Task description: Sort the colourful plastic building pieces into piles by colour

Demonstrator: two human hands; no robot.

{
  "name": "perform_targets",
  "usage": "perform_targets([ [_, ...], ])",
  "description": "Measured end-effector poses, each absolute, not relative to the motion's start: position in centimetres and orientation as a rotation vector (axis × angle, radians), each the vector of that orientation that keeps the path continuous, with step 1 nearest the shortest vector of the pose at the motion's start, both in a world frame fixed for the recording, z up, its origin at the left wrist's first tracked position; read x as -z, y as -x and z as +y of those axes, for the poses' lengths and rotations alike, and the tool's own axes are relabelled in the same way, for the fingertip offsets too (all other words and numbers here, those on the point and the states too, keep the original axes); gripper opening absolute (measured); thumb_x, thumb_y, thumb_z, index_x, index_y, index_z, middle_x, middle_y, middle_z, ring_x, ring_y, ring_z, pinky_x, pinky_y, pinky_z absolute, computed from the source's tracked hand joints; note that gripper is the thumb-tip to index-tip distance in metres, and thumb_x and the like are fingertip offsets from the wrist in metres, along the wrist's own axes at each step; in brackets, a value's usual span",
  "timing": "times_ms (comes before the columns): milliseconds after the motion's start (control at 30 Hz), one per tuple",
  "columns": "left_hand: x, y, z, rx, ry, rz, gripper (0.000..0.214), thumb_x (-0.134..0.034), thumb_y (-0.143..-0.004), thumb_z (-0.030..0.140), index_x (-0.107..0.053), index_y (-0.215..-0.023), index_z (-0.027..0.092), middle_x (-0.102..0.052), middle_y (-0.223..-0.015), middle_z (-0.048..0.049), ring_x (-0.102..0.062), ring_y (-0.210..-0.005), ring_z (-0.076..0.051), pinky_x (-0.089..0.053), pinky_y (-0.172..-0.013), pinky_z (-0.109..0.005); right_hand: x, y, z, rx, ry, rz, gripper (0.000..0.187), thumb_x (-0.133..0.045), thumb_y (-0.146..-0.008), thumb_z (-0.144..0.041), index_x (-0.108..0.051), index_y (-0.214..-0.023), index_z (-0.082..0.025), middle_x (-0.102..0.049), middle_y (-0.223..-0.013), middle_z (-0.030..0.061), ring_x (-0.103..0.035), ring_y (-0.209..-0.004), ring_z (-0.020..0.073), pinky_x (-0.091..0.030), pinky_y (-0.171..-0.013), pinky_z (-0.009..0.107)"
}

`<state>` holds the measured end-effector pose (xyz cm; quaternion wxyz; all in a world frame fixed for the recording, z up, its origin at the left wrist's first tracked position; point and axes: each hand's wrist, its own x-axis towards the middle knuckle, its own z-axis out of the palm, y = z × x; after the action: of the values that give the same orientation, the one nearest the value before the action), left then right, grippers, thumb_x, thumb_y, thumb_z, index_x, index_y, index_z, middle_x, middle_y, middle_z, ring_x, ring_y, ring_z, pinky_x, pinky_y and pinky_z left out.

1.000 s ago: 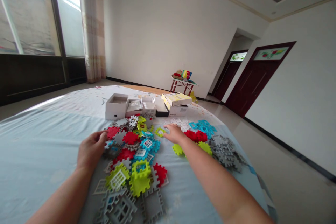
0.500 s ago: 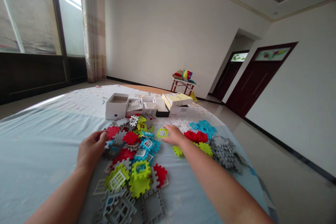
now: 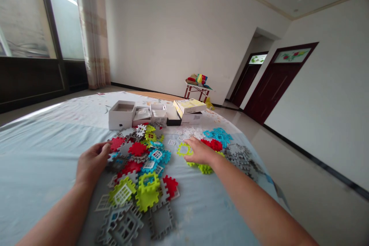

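Observation:
My right hand (image 3: 198, 151) grips a lime green puzzle tile (image 3: 180, 151) with an open middle, just above several green tiles (image 3: 205, 168). A small white window insert (image 3: 172, 142) lies apart on the cloth to its left. My left hand (image 3: 93, 161) rests at the left edge of a mixed pile, thumb and forefinger closed beside a red tile (image 3: 117, 144); whether anything is between them is hidden. In that pile are blue tiles (image 3: 167, 156), a red tile (image 3: 137, 148), green tiles (image 3: 148, 199) and grey tiles (image 3: 161, 220), some with white windows.
Sorted heaps of white inserts (image 3: 194, 132), blue tiles (image 3: 219, 136), red tiles (image 3: 213, 145) and grey tiles (image 3: 240, 157) lie on the right. Behind the piles stand a white box (image 3: 122, 120), smaller boxes and a yellow-and-white box (image 3: 190, 105). A cloth (image 3: 57, 153) covers the round table.
The white window insert has come out of the green tile and lies on the cloth. My right hand has moved right with the tile, towards the green heap. The view has shifted slightly.

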<state>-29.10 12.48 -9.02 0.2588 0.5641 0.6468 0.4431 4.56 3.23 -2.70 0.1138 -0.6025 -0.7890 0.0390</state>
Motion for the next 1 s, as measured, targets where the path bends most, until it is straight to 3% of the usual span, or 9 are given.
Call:
perform_targets([
  [300, 8.8, 29.1, 12.4, -1.199, -1.546, 1.771, 0.039, -0.045, -0.069, 0.045, -0.062, -0.092, 0.018, -0.066, -0.067, -0.002, -0.061, -0.062, -0.017, -0.042, -0.061, -0.025, 3.3, -5.2, 2.4, -0.233, 1.851, -2.274, 0.055, -0.061, -0.066, -0.034, -0.051, -0.117, -0.016, -0.06, -0.105, 0.0096, -0.057, -0.093, 0.0225, -0.044, -0.08, 0.03],
  [500, 8.9, 29.1, 12.5, -1.195, -1.538, 1.77, 0.039, -0.045, -0.069, 0.045, -0.062, -0.093, 0.018, -0.066, -0.068, -0.0019, -0.061, -0.063, -0.017, -0.043, -0.062, -0.025, 2.6, -5.9, 2.1, -0.184, 1.799, -2.276, 0.059, -0.061, -0.066, -0.033, -0.05, -0.12, -0.012, -0.054, -0.119, 0.0142, -0.051, -0.107, 0.0252, -0.038, -0.092, 0.034],
  [1000, 9.0, 29.1, 12.6, -1.186, -1.536, 1.767, 0.04, -0.045, -0.069, 0.043, -0.062, -0.095, 0.018, -0.066, -0.07, -0.0023, -0.061, -0.064, -0.017, -0.043, -0.064, -0.026, 2.9, -6.6, 1.0, -0.258, 1.792, -2.479, 0.068, -0.063, -0.063, -0.033, -0.044, -0.127, -0.019, -0.047, -0.127, 0.0102, -0.036, -0.12, 0.0272, -0.024, -0.101, 0.041],
])
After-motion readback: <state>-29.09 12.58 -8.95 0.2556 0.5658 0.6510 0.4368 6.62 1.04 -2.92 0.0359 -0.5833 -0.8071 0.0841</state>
